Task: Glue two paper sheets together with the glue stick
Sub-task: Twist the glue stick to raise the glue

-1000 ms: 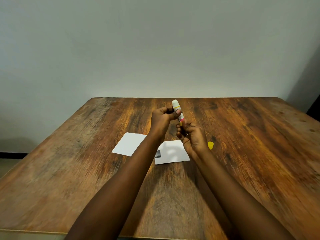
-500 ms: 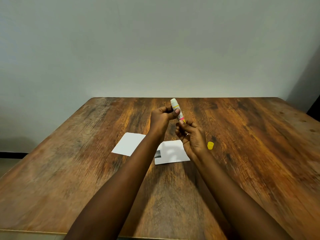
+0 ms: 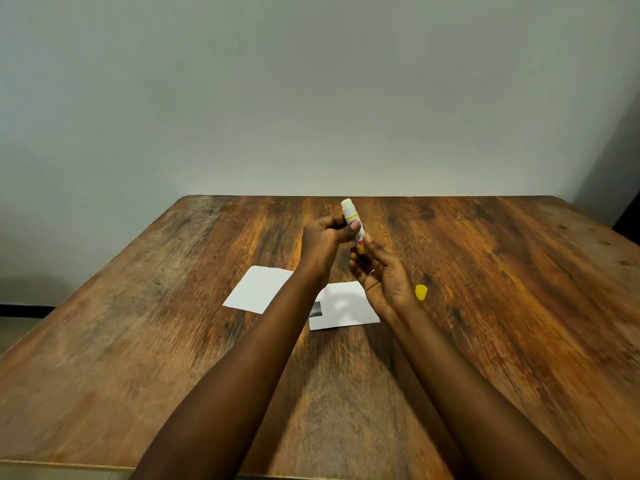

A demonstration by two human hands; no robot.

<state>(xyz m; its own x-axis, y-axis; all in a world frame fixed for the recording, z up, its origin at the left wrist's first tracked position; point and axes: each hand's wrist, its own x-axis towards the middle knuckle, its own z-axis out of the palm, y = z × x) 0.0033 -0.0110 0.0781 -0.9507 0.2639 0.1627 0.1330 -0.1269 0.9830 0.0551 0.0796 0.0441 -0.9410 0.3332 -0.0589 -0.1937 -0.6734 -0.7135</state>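
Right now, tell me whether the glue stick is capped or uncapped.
Uncapped. The glue stick, gripped by the left hand, shows its bare white tip, and its yellow cap lies apart on the table.

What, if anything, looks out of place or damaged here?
Nothing stands out. The yellow cap lies loose on the table beside the right hand, expected with the glue stick uncapped in the left hand. Both paper sheets lie flat.

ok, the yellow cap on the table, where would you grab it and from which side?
Pinch the yellow cap across its round side walls, coming down from above. It sits alone on the table, right of the right hand, so its sides are free. Upright or tipped: cannot tell.
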